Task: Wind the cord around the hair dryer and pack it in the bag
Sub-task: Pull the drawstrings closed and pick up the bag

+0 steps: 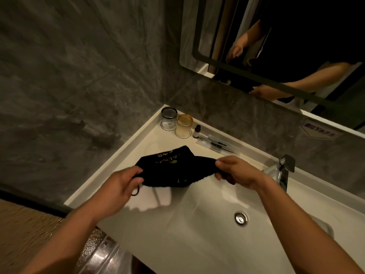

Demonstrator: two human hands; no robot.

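**Bag stretched between both hands, no dryer in sight**

Over on the left, the left hand (126,179) is pinched shut on the near-left end of the black bag (169,171), thumb on top, fingers curled under, and a small dark loop of drawstring (136,191) dangles just below the knuckles. Moving across, the bag itself hangs slack over the flat counter part of the white sink (197,234), gold lettering facing up and away, its long axis running left to right, almost straight from one hand to the other. On the right, the right hand (235,171) is clamped on the opposite end, fingertips squeezed together on the fabric edge. So both hands are equally near; each owns one end, and the bag lies directly between them, slightly ahead of the wrists.

Here is the hinge of the next move, as I read it: the mouth has to be found and pulled apart, and whether the opening sits along the near edge or at one of the gripped ends I cannot tell from here.

The hair dryer and its cord are not visible anywhere on the counter, so packing looks some way off. Back by the wall stand two glass jars (175,121), a small bottle (197,131) and wrapped toiletries (217,144), with the faucet (284,171) far right, well clear of the bag.
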